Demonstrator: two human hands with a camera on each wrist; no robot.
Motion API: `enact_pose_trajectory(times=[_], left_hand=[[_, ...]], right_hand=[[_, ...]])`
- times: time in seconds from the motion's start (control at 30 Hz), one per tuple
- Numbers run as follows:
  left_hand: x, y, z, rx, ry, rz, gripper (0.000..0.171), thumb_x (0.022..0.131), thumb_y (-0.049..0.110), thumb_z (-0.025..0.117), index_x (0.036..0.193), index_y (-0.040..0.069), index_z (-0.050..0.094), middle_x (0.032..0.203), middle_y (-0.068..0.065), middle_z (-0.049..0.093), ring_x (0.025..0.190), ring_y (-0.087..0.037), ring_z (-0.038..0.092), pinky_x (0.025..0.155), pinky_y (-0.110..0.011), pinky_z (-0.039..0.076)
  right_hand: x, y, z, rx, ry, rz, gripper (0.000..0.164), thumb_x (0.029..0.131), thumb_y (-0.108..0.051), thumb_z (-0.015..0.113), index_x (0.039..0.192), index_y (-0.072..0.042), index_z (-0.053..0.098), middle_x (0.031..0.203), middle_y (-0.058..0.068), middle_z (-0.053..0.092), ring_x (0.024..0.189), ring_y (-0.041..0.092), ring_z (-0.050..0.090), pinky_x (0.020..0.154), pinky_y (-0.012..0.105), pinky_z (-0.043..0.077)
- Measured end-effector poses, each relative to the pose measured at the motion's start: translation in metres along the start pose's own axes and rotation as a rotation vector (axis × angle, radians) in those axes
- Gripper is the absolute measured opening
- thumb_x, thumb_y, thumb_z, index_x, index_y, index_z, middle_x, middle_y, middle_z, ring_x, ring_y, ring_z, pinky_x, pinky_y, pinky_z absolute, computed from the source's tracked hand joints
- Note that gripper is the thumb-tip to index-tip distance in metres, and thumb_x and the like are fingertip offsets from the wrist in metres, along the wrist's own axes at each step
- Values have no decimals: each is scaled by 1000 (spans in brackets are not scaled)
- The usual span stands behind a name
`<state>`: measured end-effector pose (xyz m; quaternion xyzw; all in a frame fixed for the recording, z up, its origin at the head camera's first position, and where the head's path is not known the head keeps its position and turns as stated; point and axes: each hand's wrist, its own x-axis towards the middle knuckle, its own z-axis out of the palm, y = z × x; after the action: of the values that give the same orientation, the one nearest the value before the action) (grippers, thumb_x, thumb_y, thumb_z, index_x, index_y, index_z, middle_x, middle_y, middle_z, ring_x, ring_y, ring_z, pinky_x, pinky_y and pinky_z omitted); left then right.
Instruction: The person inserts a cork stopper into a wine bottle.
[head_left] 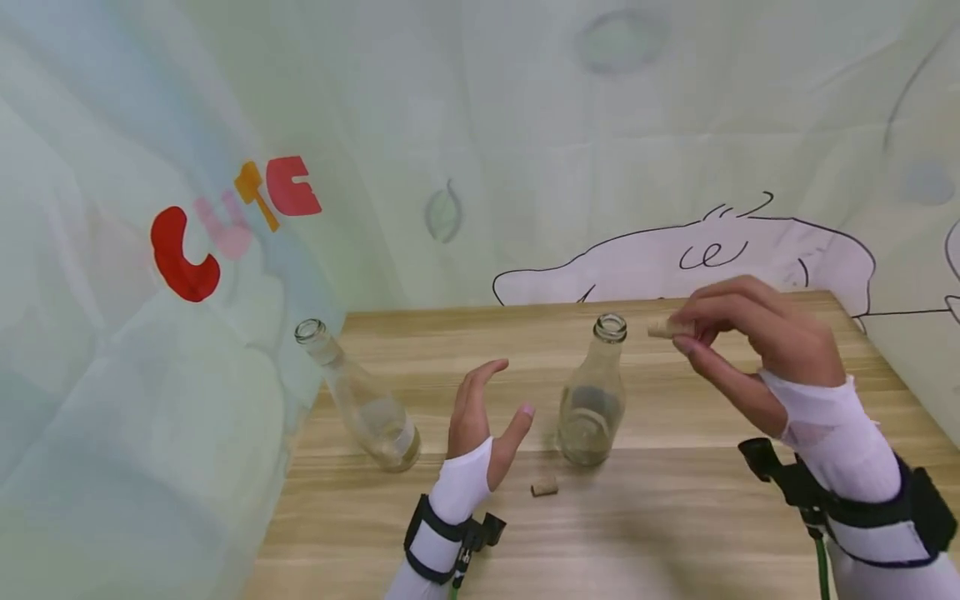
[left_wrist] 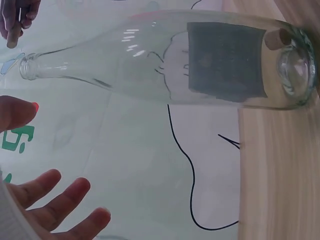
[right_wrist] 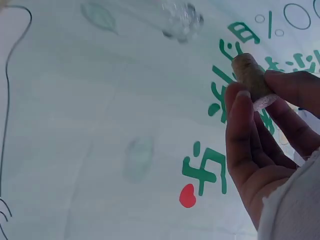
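My right hand point(head_left: 768, 337) pinches a cork point(head_left: 667, 329) between thumb and fingers, level with the neck of a clear glass bottle point(head_left: 592, 408) and to its right. In the right wrist view the cork point(right_wrist: 250, 75) is tilted, one end pale. The bottle stands upright on the wooden table. My left hand point(head_left: 480, 425) is to the left of that bottle, thumb and fingers spread apart, not touching it. Another cork point(head_left: 544, 486) lies on the table in front of the bottle. In the left wrist view the bottle point(left_wrist: 135, 65) has a grey rectangular patch.
A second clear bottle point(head_left: 367, 408) stands on the left part of the wooden table point(head_left: 465, 575). A pale printed curtain point(head_left: 450, 125) hangs behind the table and along its left side. Strapped wrist cameras with cables sit on both forearms.
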<state>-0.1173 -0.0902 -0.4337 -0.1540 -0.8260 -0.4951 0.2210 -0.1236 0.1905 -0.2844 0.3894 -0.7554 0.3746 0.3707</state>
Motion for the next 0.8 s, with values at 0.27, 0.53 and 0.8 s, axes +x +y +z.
enact_pose_trajectory(times=[0.27, 0.53, 0.8], left_hand=[[7, 17, 17, -12, 10, 80, 58, 87, 29, 69, 139, 8, 53, 137, -4, 54, 128, -20, 48, 101, -47, 42], [5, 17, 20, -11, 10, 89, 56, 89, 31, 69, 139, 11, 53, 136, -3, 54, 127, -20, 49, 101, -45, 43], [4, 14, 20, -23, -1, 63, 57, 89, 31, 70, 140, 13, 52, 137, -3, 53, 129, -19, 47, 102, -45, 42]], right_hand=[[29, 11, 8, -14, -37, -62, 43, 99, -40, 63, 96, 2, 72, 91, 8, 70, 75, 11, 59, 73, 16, 47], [33, 20, 24, -19, -139, -135, 34, 101, -35, 60, 96, -5, 73, 96, 4, 70, 74, 12, 61, 69, 18, 48], [32, 22, 31, -24, -193, -148, 35, 102, -37, 58, 97, -6, 73, 97, 3, 69, 74, 12, 63, 69, 21, 50]])
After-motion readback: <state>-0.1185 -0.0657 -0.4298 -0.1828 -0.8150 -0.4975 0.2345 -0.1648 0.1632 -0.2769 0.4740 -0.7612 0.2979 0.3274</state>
